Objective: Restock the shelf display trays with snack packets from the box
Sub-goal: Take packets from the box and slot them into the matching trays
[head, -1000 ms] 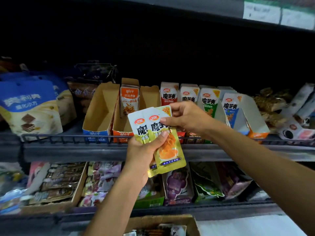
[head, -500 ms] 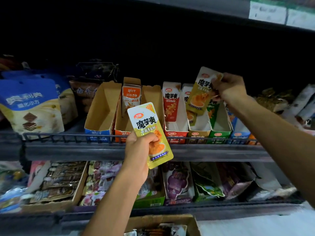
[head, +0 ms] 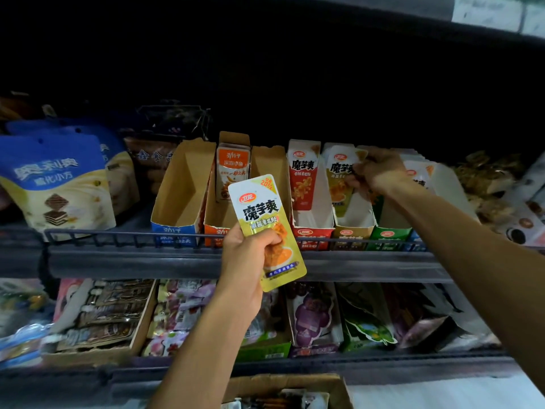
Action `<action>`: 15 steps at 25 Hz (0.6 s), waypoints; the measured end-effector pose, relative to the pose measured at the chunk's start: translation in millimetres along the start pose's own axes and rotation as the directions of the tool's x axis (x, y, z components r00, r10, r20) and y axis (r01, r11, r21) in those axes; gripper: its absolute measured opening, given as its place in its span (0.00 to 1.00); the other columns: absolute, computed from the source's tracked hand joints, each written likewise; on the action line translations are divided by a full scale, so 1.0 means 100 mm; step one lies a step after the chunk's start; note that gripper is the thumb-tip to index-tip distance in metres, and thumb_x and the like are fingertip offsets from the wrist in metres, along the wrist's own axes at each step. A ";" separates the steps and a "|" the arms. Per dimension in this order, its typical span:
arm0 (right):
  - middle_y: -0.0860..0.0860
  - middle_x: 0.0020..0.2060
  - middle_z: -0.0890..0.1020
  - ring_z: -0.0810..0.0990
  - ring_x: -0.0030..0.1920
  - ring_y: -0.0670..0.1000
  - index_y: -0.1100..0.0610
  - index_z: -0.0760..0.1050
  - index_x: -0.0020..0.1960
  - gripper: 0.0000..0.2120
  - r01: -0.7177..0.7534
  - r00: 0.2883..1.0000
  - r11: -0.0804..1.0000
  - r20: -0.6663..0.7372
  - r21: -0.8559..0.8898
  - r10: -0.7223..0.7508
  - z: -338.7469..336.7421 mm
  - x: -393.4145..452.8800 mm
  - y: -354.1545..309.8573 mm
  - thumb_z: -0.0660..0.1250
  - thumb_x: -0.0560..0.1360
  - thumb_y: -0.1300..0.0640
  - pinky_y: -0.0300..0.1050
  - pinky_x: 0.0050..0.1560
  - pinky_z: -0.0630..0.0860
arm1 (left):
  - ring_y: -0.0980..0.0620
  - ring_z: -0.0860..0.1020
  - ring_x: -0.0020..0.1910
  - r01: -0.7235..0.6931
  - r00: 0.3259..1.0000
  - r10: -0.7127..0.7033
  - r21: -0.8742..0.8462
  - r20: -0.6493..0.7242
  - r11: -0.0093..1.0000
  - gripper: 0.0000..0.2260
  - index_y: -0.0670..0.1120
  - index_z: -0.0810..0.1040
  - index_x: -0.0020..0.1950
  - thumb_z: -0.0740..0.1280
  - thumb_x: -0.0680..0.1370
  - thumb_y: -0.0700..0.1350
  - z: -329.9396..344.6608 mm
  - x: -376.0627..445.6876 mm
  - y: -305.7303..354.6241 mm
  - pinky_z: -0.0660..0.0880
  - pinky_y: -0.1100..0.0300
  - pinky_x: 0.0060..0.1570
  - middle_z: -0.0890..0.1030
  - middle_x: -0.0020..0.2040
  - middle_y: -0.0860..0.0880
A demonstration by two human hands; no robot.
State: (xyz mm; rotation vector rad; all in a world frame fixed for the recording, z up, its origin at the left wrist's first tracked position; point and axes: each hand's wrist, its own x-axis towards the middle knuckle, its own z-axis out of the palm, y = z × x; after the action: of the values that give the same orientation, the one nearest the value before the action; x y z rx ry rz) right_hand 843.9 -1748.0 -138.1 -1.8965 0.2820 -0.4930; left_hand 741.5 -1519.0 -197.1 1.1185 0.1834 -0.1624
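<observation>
- Right hand (head: 380, 172) has come down from its raised position of half a second ago — the yellow packet (head: 339, 178) it carries is now standing inside the yellow tray (head: 352, 228), fingers pinching the packet's top edge, not let go yet.
- A second ago both hands were together at the stack; now split, so one packet has gone across, one is waiting.
- Left hand (head: 250, 255) grips the spare yellow packet (head: 267, 231) around its lower half, held upright in front of the shelf rail (head: 118, 240), below the orange tray (head: 218, 219).
- Red tray (head: 309, 231) just left of the yellow one holds a red packet; brown-lined blue tray (head: 174, 214) further left looks unfilled.
- Supply box (head: 295, 388) sits at bottom edge, more packets visible inside.
- Judgement: placement nearly done — next is release, then likely the left-hand packet goes into the same tray. Plenty of restocking left.
</observation>
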 end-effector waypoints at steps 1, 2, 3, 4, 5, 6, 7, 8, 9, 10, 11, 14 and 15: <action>0.56 0.50 0.73 0.75 0.34 0.47 0.62 0.73 0.58 0.11 0.031 1.000 0.998 0.009 -0.056 -0.030 -0.01 -0.01 0.00 0.60 0.79 0.71 0.33 0.27 0.75 | 0.53 0.86 0.39 -0.001 1.000 0.001 0.002 0.004 1.000 0.13 0.50 0.81 0.53 0.68 0.75 0.32 0.00 0.00 0.00 0.82 0.55 0.36 0.87 0.45 0.51; 0.55 0.53 0.72 0.75 0.36 0.47 0.64 0.70 0.64 0.17 0.061 0.998 0.994 0.017 -0.091 -0.060 -0.04 -0.01 0.01 0.61 0.77 0.73 0.31 0.27 0.75 | 0.52 0.86 0.41 -0.004 1.000 0.003 0.004 0.005 1.000 0.13 0.49 0.81 0.53 0.68 0.75 0.32 0.00 0.00 0.00 0.82 0.54 0.38 0.87 0.46 0.51; 0.55 0.56 0.72 0.75 0.38 0.47 0.64 0.68 0.68 0.22 0.098 0.995 0.987 0.029 -0.129 -0.095 -0.07 -0.02 0.02 0.63 0.76 0.74 0.29 0.28 0.74 | 0.51 0.86 0.42 -0.008 1.000 0.008 0.011 0.004 1.000 0.13 0.49 0.81 0.53 0.69 0.75 0.32 0.00 0.00 -0.01 0.82 0.54 0.38 0.87 0.46 0.50; 0.55 0.59 0.72 0.76 0.43 0.48 0.63 0.67 0.70 0.25 0.135 0.991 0.976 0.046 -0.169 -0.129 -0.10 -0.04 0.03 0.65 0.75 0.74 0.28 0.31 0.74 | 0.50 0.86 0.43 -0.014 1.000 0.014 0.021 0.006 1.000 0.13 0.49 0.81 0.53 0.69 0.75 0.32 0.00 -0.01 -0.01 0.82 0.54 0.39 0.87 0.46 0.50; 0.55 0.63 0.72 0.77 0.50 0.49 0.62 0.66 0.71 0.27 0.171 0.985 0.962 0.061 -0.214 -0.161 -0.12 -0.06 0.04 0.67 0.74 0.72 0.27 0.35 0.75 | 0.50 0.86 0.44 -0.020 1.000 0.020 0.030 0.013 0.999 0.13 0.48 0.81 0.53 0.69 0.75 0.32 0.01 -0.02 -0.01 0.81 0.53 0.40 0.87 0.47 0.50; 0.55 0.67 0.72 0.76 0.58 0.50 0.60 0.66 0.71 0.28 0.197 0.980 0.950 0.076 -0.244 -0.183 -0.13 -0.08 0.06 0.68 0.74 0.70 0.27 0.42 0.75 | 0.50 0.86 0.45 -0.027 0.999 0.027 0.035 0.023 0.999 0.13 0.48 0.81 0.53 0.70 0.75 0.32 0.02 -0.02 -0.02 0.81 0.53 0.41 0.87 0.47 0.50; 0.54 0.68 0.72 0.74 0.64 0.52 0.58 0.67 0.72 0.28 0.214 0.977 0.938 0.081 -0.272 -0.199 -0.14 -0.13 0.06 0.69 0.74 0.68 0.30 0.49 0.74 | 0.50 0.86 0.45 -0.038 0.999 0.037 0.037 0.037 0.999 0.14 0.48 0.81 0.54 0.70 0.75 0.31 0.02 -0.04 -0.02 0.81 0.53 0.42 0.87 0.47 0.50; 0.54 0.68 0.72 0.73 0.66 0.53 0.57 0.67 0.71 0.27 0.226 0.974 0.930 0.066 -0.290 -0.216 -0.14 -0.20 0.06 0.70 0.75 0.66 0.34 0.54 0.73 | 0.51 0.86 0.45 -0.053 0.997 0.051 0.038 0.052 0.998 0.15 0.48 0.80 0.55 0.70 0.74 0.31 0.03 -0.05 -0.02 0.81 0.54 0.42 0.87 0.48 0.50; 0.53 0.65 0.74 0.74 0.65 0.54 0.55 0.68 0.71 0.26 0.247 0.969 0.927 0.041 -0.284 -0.245 -0.13 -0.28 0.04 0.70 0.75 0.64 0.38 0.57 0.73 | 0.52 0.86 0.45 -0.067 0.996 0.064 0.042 0.064 0.997 0.16 0.49 0.78 0.56 0.70 0.74 0.31 0.02 -0.05 -0.02 0.80 0.55 0.42 0.87 0.48 0.50; 0.52 0.61 0.77 0.77 0.60 0.53 0.53 0.68 0.70 0.24 0.278 0.959 0.925 0.026 -0.259 -0.281 -0.12 -0.38 0.01 0.70 0.76 0.61 0.42 0.57 0.75 | 0.52 0.86 0.45 -0.080 0.994 0.077 0.052 0.072 0.995 0.16 0.49 0.77 0.57 0.70 0.74 0.31 0.02 -0.05 -0.03 0.80 0.55 0.42 0.87 0.47 0.51; 0.49 0.55 0.78 0.79 0.54 0.51 0.51 0.68 0.68 0.22 0.314 0.949 0.922 0.057 -0.225 -0.309 -0.12 -0.50 -0.05 0.69 0.76 0.58 0.44 0.54 0.78 | 0.53 0.86 0.46 -0.093 0.993 0.087 0.071 0.086 0.993 0.16 0.48 0.76 0.57 0.70 0.75 0.32 0.02 -0.05 -0.03 0.80 0.56 0.42 0.87 0.47 0.51; 0.46 0.45 0.82 0.80 0.39 0.44 0.52 0.74 0.61 0.14 0.249 0.859 0.963 0.484 -0.104 -0.169 -0.08 -0.90 -0.30 0.68 0.76 0.53 0.36 0.37 0.77 | 0.54 0.86 0.46 -0.116 0.981 0.096 0.110 0.170 0.987 0.12 0.48 0.77 0.57 0.68 0.78 0.33 0.06 -0.08 -0.04 0.81 0.59 0.41 0.87 0.47 0.52; 0.47 0.41 0.84 0.80 0.35 0.43 0.53 0.76 0.57 0.10 0.207 0.794 0.972 0.599 -0.112 -0.100 -0.06 -1.00 -0.36 0.68 0.76 0.55 0.34 0.33 0.74 | 0.55 0.85 0.46 -0.128 0.977 0.106 0.112 0.188 0.985 0.11 0.48 0.77 0.56 0.67 0.78 0.34 0.07 -0.09 -0.05 0.81 0.60 0.41 0.87 0.48 0.52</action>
State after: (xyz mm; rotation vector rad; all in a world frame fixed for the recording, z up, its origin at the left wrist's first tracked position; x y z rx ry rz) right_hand 750.9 -1698.1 -123.4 -2.1506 -0.2581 0.0426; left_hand 732.6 -1526.9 -196.4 1.2274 -0.0558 -0.1712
